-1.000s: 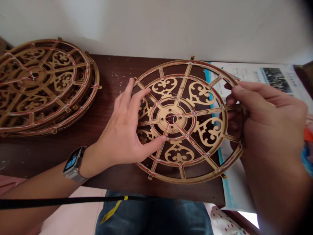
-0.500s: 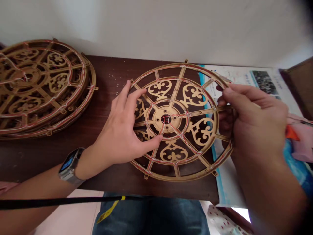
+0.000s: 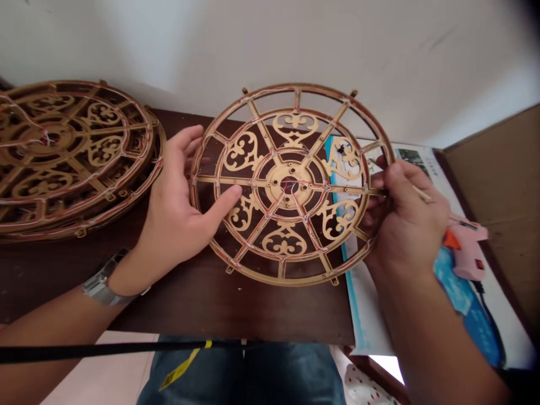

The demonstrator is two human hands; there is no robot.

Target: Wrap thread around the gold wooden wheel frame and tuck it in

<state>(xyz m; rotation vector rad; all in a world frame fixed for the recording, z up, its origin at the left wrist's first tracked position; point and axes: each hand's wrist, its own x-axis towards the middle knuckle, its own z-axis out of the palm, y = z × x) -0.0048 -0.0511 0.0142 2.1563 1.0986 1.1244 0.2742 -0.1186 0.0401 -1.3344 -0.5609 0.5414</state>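
Note:
A round gold openwork frame (image 3: 291, 216) with red and white wires along its rings and spokes is held up over the dark table. My left hand (image 3: 181, 197) grips its left rim, the thumb lying over the front and the fingers behind. On the right rim, my right hand (image 3: 407, 214) is closed, with the thumb in front and fingers partly hidden behind. A thin light stick (image 3: 423, 195) also shows at my right hand. Wires gather at the hole in the frame's hub.
Several similar gold frames (image 3: 80, 232) are stacked at the left. A pink glue gun (image 3: 469, 253) lies at the right on a blue and white sheet (image 3: 358, 315). The wall (image 3: 295, 39) rises behind the table (image 3: 295, 315); a brown board (image 3: 502, 197) stands at far right.
The round frame has been lifted and turned, and now sits higher and slightly to the left. My left hand has shifted from over its face to its left rim; my right hand still holds the right rim.

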